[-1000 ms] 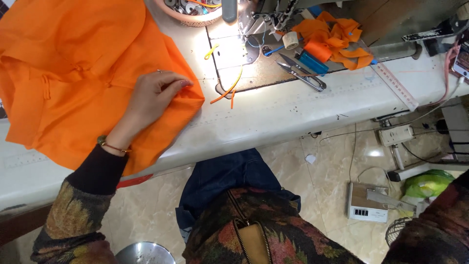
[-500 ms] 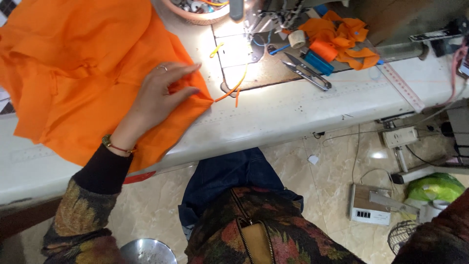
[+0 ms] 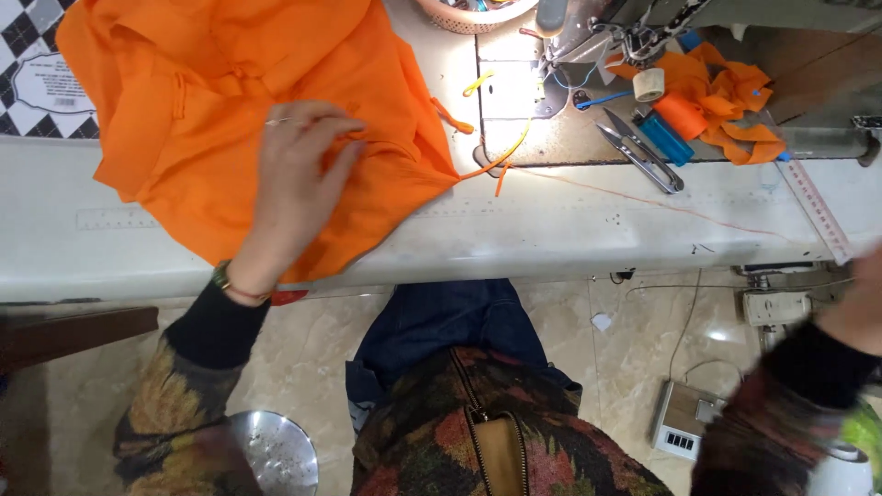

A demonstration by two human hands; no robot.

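1. My left hand [image 3: 299, 179] lay flat on the big crumpled orange cloth garment [image 3: 248, 110], fingers [image 3: 317, 124] spread and slightly curled, pressing it down rather than pinching it. I judge that the weight of my palm kept the cloth from sliding off, since a good part of it hung over the front edge.

2. The garment was spread over the left part of the white tabletop [image 3: 570, 230], its right corner reaching toward the needle area of the grey metal sewing machine [image 3: 634, 23], close enough to feed in from where I sat.

3. A thin orange thread [image 3: 643, 197] ran from that corner across the tabletop toward the right, lying slack.

4. My right hand [image 3: 859, 308] was well off to the right, below the tabletop's edge, blurred and half out of the picture; I cannot tell whether it was loose or clenched, or whether it held anything.

5. The small steel thread snips [image 3: 643, 152] lay beside the machine bed, next to a blue lighter-shaped object [image 3: 663, 138], a small roll of pale tape [image 3: 649, 84] and a heap of orange cloth scraps [image 3: 726, 96], all within my right hand's reach.

6. A pale woven basket [image 3: 469, 14] stood behind the garment at the tabletop's far edge, out of the cloth's way.
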